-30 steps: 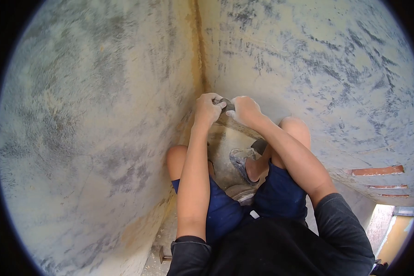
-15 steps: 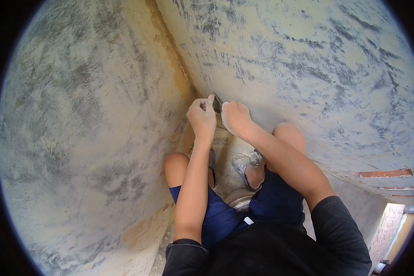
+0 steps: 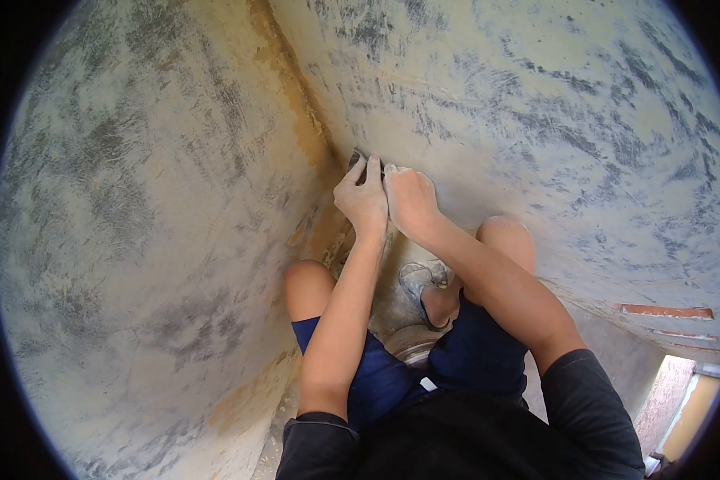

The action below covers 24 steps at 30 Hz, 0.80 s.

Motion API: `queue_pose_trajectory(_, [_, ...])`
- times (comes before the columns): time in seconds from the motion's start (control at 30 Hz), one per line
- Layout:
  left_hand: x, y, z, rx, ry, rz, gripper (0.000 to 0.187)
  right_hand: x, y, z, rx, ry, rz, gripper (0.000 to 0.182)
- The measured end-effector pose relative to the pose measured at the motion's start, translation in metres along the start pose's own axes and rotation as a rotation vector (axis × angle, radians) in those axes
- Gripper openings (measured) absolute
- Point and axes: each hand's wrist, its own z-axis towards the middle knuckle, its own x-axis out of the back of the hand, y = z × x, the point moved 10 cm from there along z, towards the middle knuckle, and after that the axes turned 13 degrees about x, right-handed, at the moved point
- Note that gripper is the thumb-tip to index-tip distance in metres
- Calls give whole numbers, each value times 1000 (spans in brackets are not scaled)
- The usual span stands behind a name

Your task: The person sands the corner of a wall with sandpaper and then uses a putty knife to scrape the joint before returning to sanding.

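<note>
A small dark, flat piece is at the wall corner, partly hidden by my fingers; I cannot make out what it is. My left hand pinches it, dusty fingers pointing up toward the corner. Right beside it, my right hand is curled closed near the piece's right end, against the right wall. Whatever lies inside my right fingers is hidden. Both hands touch or nearly touch each other.
The left wall meets the right one along a brownish seam. Below are my bent knees, a dusty shoe and a round object between my legs. Reddish slots mark the right wall's lower part.
My left hand has moved slightly right and now sits against my right hand. The dark piece has shifted left and up, closer to the corner seam.
</note>
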Motion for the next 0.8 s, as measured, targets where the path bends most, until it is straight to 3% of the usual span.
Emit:
queue_pose_trajectory(0.07, [-1,10,-8,-184,42,-3,31,6,-1,-1,12,41,9,7])
queue_pose_trajectory(0.27, [-13,17,-14,-220,-73,125,27,6,9,-3,-83,-39,77,6])
queue_pose_trajectory(0.37, [-14,18,-15,-305,-65,124,23,6,7,-2,-57,-52,45,5])
queue_pose_trajectory(0.8, [-18,18,-16,-326,-67,85,22,-7,14,-2,21,-33,91,9])
